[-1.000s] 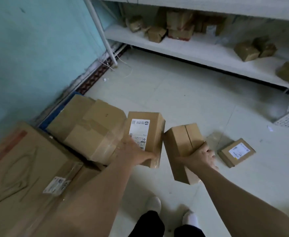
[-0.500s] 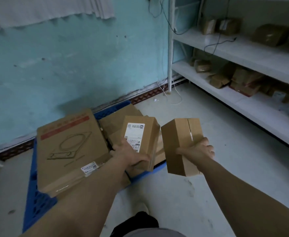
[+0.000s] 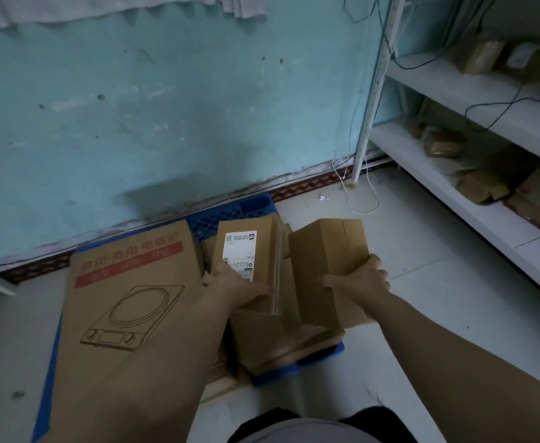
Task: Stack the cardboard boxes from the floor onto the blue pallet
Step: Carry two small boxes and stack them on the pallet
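My left hand [image 3: 234, 287] grips a small cardboard box with a white label [image 3: 246, 251], held over the boxes on the blue pallet [image 3: 230, 214]. My right hand [image 3: 359, 279] grips a plain taped cardboard box [image 3: 324, 251] just right of the first, above the pallet's right side. A large flat box printed with a cooker drawing and red band [image 3: 128, 302] lies on the pallet's left part. More brown boxes [image 3: 272, 340] are piled beneath my hands.
The teal wall [image 3: 166, 107] stands right behind the pallet. White shelving [image 3: 473, 199] with several small parcels runs along the right, with a metal post [image 3: 374, 91] and loose cables at the corner. Pale floor [image 3: 438, 282] lies between pallet and shelves.
I have turned and stepped toward the pallet. Both held boxes now hang over the pile on it, and the view has closed in on the wall.
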